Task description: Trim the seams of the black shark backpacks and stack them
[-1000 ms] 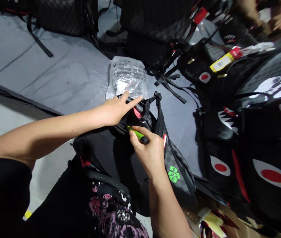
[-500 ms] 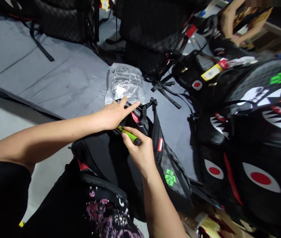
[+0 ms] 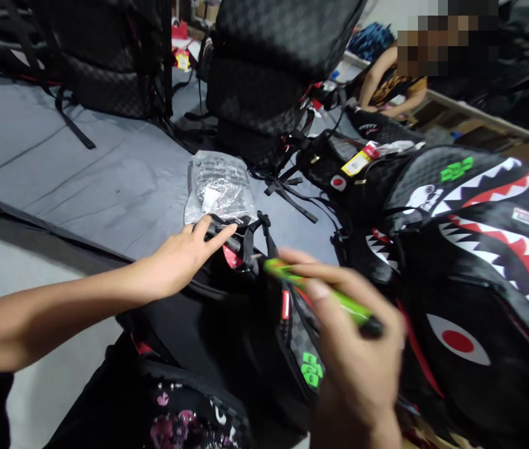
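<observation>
My left hand (image 3: 182, 259) lies at the top edge of a black backpack (image 3: 227, 337), fingers spread apart beside its top loop and a bit of red lining (image 3: 232, 257). Clear of the bag's top, on the right, my right hand (image 3: 357, 337) is closed round a slim green tool (image 3: 339, 304) with orange marks and a dark end. Its working tip is blurred, so I cannot tell its exact kind. A grey checked side panel with a green patch (image 3: 311, 369) shows on the backpack. Just beyond my left fingers sits a clear plastic packet (image 3: 220, 184).
Black backpacks with shark-mouth prints (image 3: 507, 249) crowd the right side. Dark checked bags (image 3: 264, 75) stand along the back, straps trailing on the grey cloth-covered table (image 3: 81, 181). A yellow and red tag (image 3: 357, 161) lies on one bag. Another person's arm (image 3: 381, 75) shows at the upper right.
My right hand has drawn the green tool away from the backpack's top, to the right and nearer the camera. My left hand stays at the bag's top edge. The view has shifted.
</observation>
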Action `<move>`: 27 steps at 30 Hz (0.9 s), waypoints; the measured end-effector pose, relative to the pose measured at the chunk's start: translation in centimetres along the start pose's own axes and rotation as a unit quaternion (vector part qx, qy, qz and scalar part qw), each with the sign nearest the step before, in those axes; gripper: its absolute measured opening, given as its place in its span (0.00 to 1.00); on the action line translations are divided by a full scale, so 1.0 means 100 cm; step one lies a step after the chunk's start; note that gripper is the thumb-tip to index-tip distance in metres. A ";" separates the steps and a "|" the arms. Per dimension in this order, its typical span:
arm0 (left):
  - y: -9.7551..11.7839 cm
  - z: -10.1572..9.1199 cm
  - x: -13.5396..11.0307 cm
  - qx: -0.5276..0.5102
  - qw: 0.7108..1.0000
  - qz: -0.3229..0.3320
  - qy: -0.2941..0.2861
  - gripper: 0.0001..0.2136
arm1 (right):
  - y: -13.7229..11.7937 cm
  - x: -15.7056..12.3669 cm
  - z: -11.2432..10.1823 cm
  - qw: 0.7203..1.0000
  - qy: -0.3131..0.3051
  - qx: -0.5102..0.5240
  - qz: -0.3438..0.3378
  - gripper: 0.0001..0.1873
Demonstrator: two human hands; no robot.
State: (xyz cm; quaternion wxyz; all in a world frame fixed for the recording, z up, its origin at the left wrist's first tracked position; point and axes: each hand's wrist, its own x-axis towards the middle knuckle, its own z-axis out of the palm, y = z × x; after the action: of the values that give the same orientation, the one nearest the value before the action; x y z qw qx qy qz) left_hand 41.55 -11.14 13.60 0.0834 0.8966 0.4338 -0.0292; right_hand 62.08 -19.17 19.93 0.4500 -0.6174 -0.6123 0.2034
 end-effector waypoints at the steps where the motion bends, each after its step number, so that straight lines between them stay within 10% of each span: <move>1: 0.002 -0.002 -0.006 0.005 1.000 -0.011 -0.006 0.48 | 0.003 0.012 -0.010 0.996 0.082 -0.018 -0.028 0.08; 4: 0.009 -0.007 -0.019 0.017 0.997 -0.051 -0.051 0.50 | 0.044 0.060 -0.020 0.974 0.147 -0.154 -0.078 0.13; 6: 0.011 -0.008 -0.022 0.018 0.995 -0.064 -0.075 0.51 | 0.085 0.092 -0.007 0.964 -0.021 -0.261 -0.043 0.18; 8: 0.012 -0.006 -0.023 0.015 0.993 -0.073 -0.087 0.51 | 0.122 0.116 0.016 0.887 -0.226 -0.402 -0.005 0.22; 11: 0.011 0.000 -0.019 -0.002 0.989 -0.104 -0.109 0.48 | 0.159 0.133 0.055 0.821 -0.343 -0.456 0.003 0.23; 17: 0.002 0.007 -0.001 -0.044 0.983 -0.118 -0.134 0.45 | 0.183 0.146 0.096 0.774 -0.382 -0.504 -0.034 0.23; 27: 0.000 0.010 0.006 -0.065 0.981 -0.122 -0.137 0.45 | 0.202 0.140 0.097 0.753 -0.372 -0.537 -0.080 0.23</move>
State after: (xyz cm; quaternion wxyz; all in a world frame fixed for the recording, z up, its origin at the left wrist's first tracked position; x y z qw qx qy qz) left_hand 41.94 -10.87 12.51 0.1958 0.8171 0.5254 -0.1341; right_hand 68.19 0.07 2.85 -0.2037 -0.5819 -0.7871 0.0179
